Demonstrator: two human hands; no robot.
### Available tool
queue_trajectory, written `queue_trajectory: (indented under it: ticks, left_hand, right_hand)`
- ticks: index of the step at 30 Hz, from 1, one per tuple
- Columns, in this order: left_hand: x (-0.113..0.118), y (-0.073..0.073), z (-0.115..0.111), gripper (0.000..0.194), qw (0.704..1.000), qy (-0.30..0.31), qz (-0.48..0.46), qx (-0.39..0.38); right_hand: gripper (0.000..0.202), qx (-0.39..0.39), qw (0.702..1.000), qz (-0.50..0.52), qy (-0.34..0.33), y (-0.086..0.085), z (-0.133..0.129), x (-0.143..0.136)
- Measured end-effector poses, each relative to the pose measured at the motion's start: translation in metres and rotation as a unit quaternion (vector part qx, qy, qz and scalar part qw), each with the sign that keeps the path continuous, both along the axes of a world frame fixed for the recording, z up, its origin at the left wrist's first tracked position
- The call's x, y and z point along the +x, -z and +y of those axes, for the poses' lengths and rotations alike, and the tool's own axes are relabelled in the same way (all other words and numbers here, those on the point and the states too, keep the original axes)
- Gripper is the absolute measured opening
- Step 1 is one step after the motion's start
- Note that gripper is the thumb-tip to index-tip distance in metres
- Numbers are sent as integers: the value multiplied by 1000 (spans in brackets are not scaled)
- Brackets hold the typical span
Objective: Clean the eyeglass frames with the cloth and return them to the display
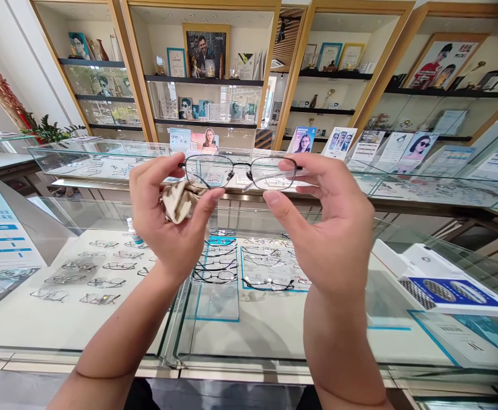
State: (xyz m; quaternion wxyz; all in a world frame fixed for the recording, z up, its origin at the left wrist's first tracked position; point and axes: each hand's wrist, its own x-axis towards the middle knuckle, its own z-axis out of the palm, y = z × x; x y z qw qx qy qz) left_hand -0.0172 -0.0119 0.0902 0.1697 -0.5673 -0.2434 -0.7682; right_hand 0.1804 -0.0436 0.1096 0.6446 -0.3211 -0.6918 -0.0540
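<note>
A pair of thin black-framed eyeglasses (242, 165) is held up level at the centre, above the glass counter. My left hand (169, 210) grips the left end of the frame between fingers and thumb. A crumpled beige cloth (179, 202) is bunched in the palm of that same hand. My right hand (325, 210) grips the right end, fingertips behind the lens and thumb near its lower edge. Both lenses are see-through, with the counter showing behind them.
Rows of eyeglasses (107, 283) lie inside the glass showcase (249, 341) below. A small bottle (134, 232) stands at the left, a white-and-blue box (453, 285) at the right. Display cards (303, 140) line the farther counter, with wooden shelves (204, 81) behind.
</note>
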Motion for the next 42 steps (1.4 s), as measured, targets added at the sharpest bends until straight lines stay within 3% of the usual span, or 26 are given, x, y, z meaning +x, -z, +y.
queue_trajectory:
  ticks: [14, 23, 30, 42]
  left_hand:
    - [-5, 5, 11, 51, 999, 28, 3, -45]
    - [-8, 2, 14, 54, 1000, -1, 9, -30]
    - [-9, 2, 15, 52, 998, -19, 2, -57]
    - [-10, 2, 15, 49, 998, 11, -3, -64]
  right_hand:
    - [34, 6, 1000, 8, -9, 2, 13, 0]
    - [37, 12, 999, 20, -31, 6, 28, -3]
    - [36, 14, 1000, 9, -19, 8, 29, -6]
    - [33, 20, 1000, 5, -4, 8, 28, -8]
